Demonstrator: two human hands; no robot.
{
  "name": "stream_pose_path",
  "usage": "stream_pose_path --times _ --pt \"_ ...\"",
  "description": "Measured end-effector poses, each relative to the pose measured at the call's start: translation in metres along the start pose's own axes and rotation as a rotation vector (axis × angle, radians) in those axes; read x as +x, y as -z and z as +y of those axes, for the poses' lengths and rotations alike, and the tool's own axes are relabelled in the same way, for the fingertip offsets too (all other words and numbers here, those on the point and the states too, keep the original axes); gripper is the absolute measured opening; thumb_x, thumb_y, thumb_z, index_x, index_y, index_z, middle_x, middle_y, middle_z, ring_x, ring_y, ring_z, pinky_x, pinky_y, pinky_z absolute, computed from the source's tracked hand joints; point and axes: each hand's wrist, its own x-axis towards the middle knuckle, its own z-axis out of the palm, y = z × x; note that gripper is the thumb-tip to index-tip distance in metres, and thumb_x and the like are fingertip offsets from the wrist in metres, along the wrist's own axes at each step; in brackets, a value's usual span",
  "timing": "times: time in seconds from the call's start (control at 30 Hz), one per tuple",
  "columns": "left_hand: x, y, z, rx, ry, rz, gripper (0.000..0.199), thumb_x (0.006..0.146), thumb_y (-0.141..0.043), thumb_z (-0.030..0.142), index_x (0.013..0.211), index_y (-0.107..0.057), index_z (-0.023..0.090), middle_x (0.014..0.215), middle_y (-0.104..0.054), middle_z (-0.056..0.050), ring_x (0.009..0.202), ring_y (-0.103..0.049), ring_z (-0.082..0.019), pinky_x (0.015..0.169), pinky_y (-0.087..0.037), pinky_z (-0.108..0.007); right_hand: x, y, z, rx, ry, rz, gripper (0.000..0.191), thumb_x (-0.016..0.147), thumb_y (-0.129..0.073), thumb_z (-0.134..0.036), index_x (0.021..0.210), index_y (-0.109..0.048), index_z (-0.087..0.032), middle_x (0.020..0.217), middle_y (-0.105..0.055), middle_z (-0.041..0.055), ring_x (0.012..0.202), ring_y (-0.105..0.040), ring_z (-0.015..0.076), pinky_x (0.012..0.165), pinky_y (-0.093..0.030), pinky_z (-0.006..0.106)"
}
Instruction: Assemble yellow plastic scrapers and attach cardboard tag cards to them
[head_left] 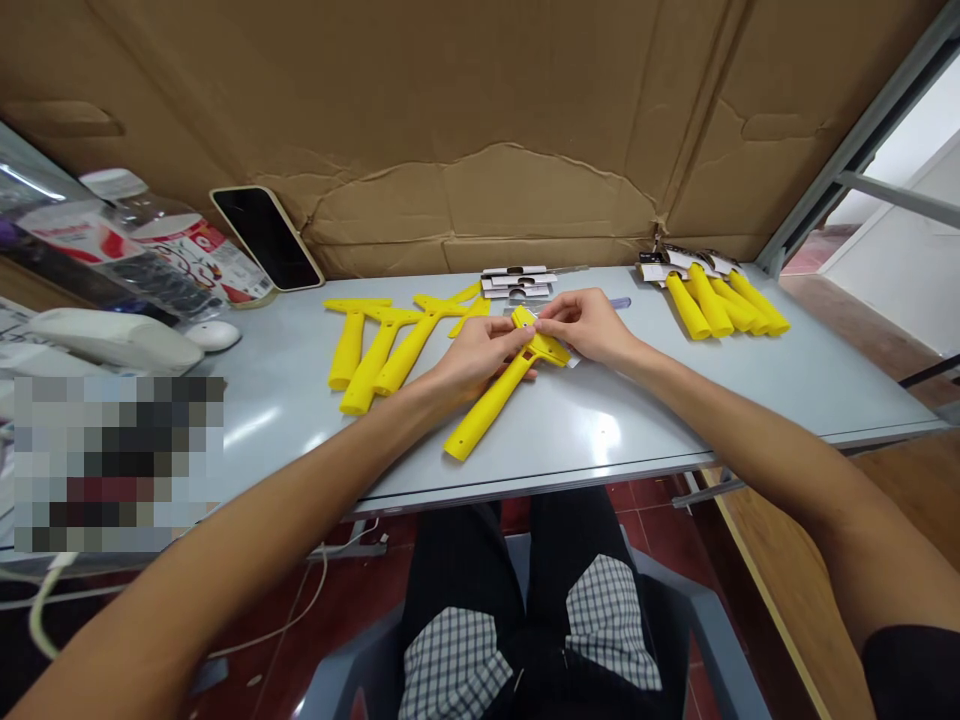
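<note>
Tool (491, 400): yellow, with a long handle and a wide crosspiece; held by both hands over the middle of the worktop (570, 430), the handle slanting toward the front edge and to the left. Whether the handle end touches the surface cannot be told.
Left hand (480, 352): clamped on the tool where the handle meets the crosspiece, thumb on top, fingers partly hidden beneath.
Right hand (589, 322): thumb and forefinger together on the crosspiece, their tips close to the left thumb.
Clear piece (574, 360): small, projecting at the right end of the crosspiece; its exact nature is too small to tell.
Yellow tools on the left (409, 350): loose group with T-shaped heads, left of the hands, handles pointing toward the front edge; some overlap.
White cards (516, 283): small stack near the rear edge, just beyond the hands.
Blue item (620, 302): slender, partly hidden behind the right hand.
Carded yellow handles (709, 300): fanned row near the right rear corner, cards toward the rear edge, rounded ends toward the front.
Phone (268, 238): dark-screened, propped against cardboard (540, 200) at the left of the rear edge.
Bottles (169, 240): labelled, beside the phone, near the left rear corner.
Mouse (212, 336): white, in front of the bottles.
</note>
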Motion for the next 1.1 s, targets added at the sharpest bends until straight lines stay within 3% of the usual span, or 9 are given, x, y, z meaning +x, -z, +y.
stream_pose_path --times 0.13,0.23,0.37,0.53,0.63,0.77,0.83,0.93,1.1 --pt "-0.003 -0.004 0.004 0.018 -0.004 0.055 0.020 0.106 -0.073 0.017 0.086 -0.071 0.012 0.078 -0.076 -0.007 0.063 -0.074 -0.015 0.066 -0.069 -0.031 0.000 0.004 -0.003 0.041 -0.008 -0.072 0.013 0.096 -0.086 -0.028 0.089 -0.087 -0.017 0.075 -0.077 0.0033 0.062 -0.058 0.0130 0.056 -0.044 0.027" --pt "-0.002 -0.003 0.007 0.013 -0.004 0.077 0.022 0.106 -0.072 0.015 0.084 -0.069 0.013 0.080 -0.077 -0.008 0.063 -0.074 -0.016 0.067 -0.070 -0.032 0.004 0.011 -0.003 0.134 -0.081 -0.139 0.002 0.092 -0.089 -0.019 0.092 -0.088 -0.017 0.074 -0.076 0.0033 0.060 -0.057 0.0134 0.055 -0.046 0.028" --pt "0.001 -0.001 0.007 0.001 -0.003 0.062 0.021 0.107 -0.071 0.016 0.086 -0.071 0.012 0.089 -0.082 -0.012 0.068 -0.077 -0.017 0.070 -0.071 -0.033 0.009 0.015 0.000 0.218 -0.112 -0.145 0.012 0.085 -0.091 -0.010 0.089 -0.084 -0.018 0.068 -0.072 0.0021 0.058 -0.057 0.0148 0.057 -0.048 0.031" --pt "0.003 0.001 0.004 0.001 -0.002 0.025 0.020 0.106 -0.075 0.019 0.087 -0.072 0.012 0.090 -0.083 -0.013 0.070 -0.078 -0.018 0.072 -0.071 -0.033 0.008 0.013 -0.001 0.255 -0.078 -0.088 0.016 0.084 -0.093 -0.011 0.085 -0.080 -0.019 0.071 -0.072 0.0013 0.062 -0.059 0.0145 0.063 -0.054 0.031" --pt "0.002 0.000 0.004 -0.005 -0.019 0.013 0.018 0.105 -0.075 0.017 0.088 -0.072 0.012 0.088 -0.082 -0.012 0.069 -0.078 -0.018 0.071 -0.071 -0.033 0.006 0.011 -0.002 0.235 -0.089 -0.119 0.014 0.087 -0.091 -0.012 0.085 -0.080 -0.019 0.068 -0.071 0.0004 0.060 -0.058 0.0134 0.059 -0.052 0.029" --pt "0.002 0.002 0.004 -0.018 -0.032 0.020 0.013 0.105 -0.075 0.016 0.093 -0.074 0.012 0.085 -0.079 -0.008 0.069 -0.077 -0.017 0.071 -0.071 -0.032 0.004 0.011 -0.002 0.205 -0.088 -0.176 0.014 0.093 -0.092 -0.029 0.090 -0.082 -0.019 0.071 -0.072 0.0011 0.060 -0.056 0.0122 0.053 -0.046 0.026" --pt "0.002 0.003 0.003 -0.026 -0.036 0.011 0.009 0.104 -0.079 0.019 0.098 -0.076 0.012 0.089 -0.081 -0.009 0.072 -0.077 -0.017 0.072 -0.071 -0.033 0.004 0.011 -0.001 0.211 -0.091 -0.179 0.022 0.086 -0.099 -0.031 0.094 -0.083 -0.020 0.076 -0.076 0.0023 0.063 -0.059 0.0134 0.053 -0.046 0.027" --pt "0.004 0.005 0.002 -0.035 -0.043 -0.012 0.011 0.102 -0.083 0.021 0.099 -0.078 0.012 0.095 -0.082 -0.010 0.075 -0.078 -0.018 0.076 -0.072 -0.036 0.008 0.013 0.002 0.229 -0.120 -0.174 0.031 0.074 -0.106 -0.022 0.096 -0.084 -0.019 0.079 -0.079 0.0039 0.064 -0.061 0.0150 0.055 -0.046 0.028" --pt "0.008 0.009 0.003 -0.031 -0.028 0.049 0.019 0.102 -0.083 0.021 0.087 -0.074 0.012 0.085 -0.079 -0.008 0.070 -0.075 -0.016 0.078 -0.073 -0.037 0.016 0.027 0.008 0.247 -0.182 -0.189 0.025 0.074 -0.103 -0.015 0.091 -0.085 -0.018 0.073 -0.077 0.0035 0.059 -0.056 0.0134 0.053 -0.043 0.028"
